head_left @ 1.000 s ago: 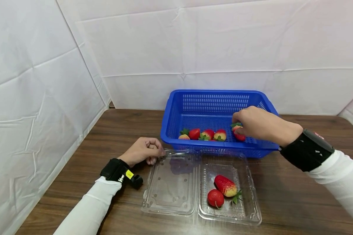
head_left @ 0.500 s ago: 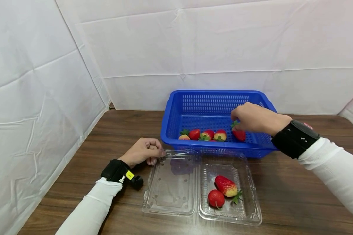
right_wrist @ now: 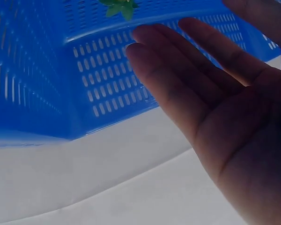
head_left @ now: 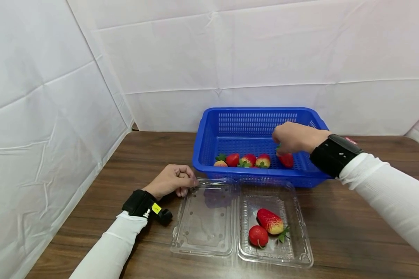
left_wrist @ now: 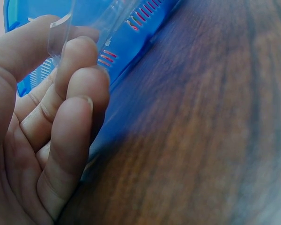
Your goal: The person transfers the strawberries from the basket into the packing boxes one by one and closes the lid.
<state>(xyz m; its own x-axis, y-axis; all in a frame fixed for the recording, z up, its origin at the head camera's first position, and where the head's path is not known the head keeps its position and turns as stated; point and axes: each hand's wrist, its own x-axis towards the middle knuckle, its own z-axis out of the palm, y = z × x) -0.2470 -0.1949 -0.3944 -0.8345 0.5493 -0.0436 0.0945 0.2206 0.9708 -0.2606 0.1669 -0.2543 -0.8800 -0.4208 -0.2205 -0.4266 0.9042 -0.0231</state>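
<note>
Head view: pinches one container [head_left: 265,201] of two strawberries [head_left: 269,221] with left hand [head_left: 172,180]. Partly hides another strawberry [head_left: 287,161] behind right hand [head_left: 298,137], fingers apart.

White sleeves [head_left: 109,248] are worn with black wristbands [head_left: 137,202], the left marked by a yellow label [head_left: 156,208], the right by red lettering [head_left: 351,140]

tbh looks like a makeshift filming booth, bldg type unclear: creased white sheets [head_left: 167,54] on 3 sides of a wood-grain bench [head_left: 153,151], plus a cam [head_left: 165,217] on a wrist strap [head_left: 137,202].
</note>
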